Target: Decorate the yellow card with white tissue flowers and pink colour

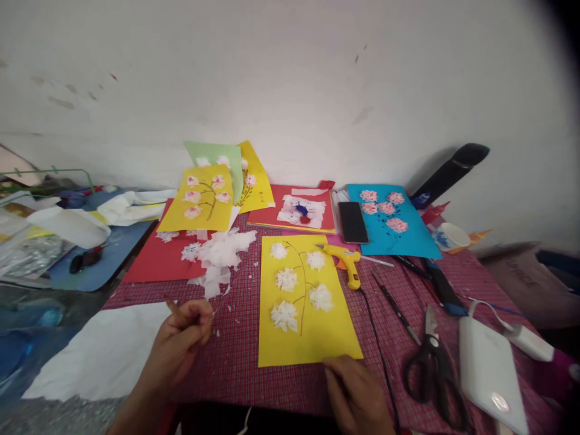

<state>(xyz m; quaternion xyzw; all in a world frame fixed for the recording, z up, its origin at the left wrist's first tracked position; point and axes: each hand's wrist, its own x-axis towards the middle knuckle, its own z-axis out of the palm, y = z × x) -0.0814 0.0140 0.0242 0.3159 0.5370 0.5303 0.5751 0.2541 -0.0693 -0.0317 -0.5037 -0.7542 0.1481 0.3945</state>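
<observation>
My left hand [179, 345] hovers above the red checked cloth [235, 356], left of a yellow sheet [306, 302]. Its fingers are curled together in a pinch, and what they hold is too small to make out. My right hand [356, 393] rests on the cloth at the yellow sheet's near right corner, fingers bent and touching its edge. The sheet carries a drawn brown branch with several white tissue flowers [285, 315]. A pile of white tissue scraps [220, 254] lies beyond my left hand.
A yellow glue gun [347, 260] lies by the sheet's far right corner, its black cord running toward me. Black scissors [430, 362], a white power bank [492, 374], a phone [352, 222], a blue flower card [389, 220] and more flower cards [202, 199] surround it. White paper [104, 353] lies left.
</observation>
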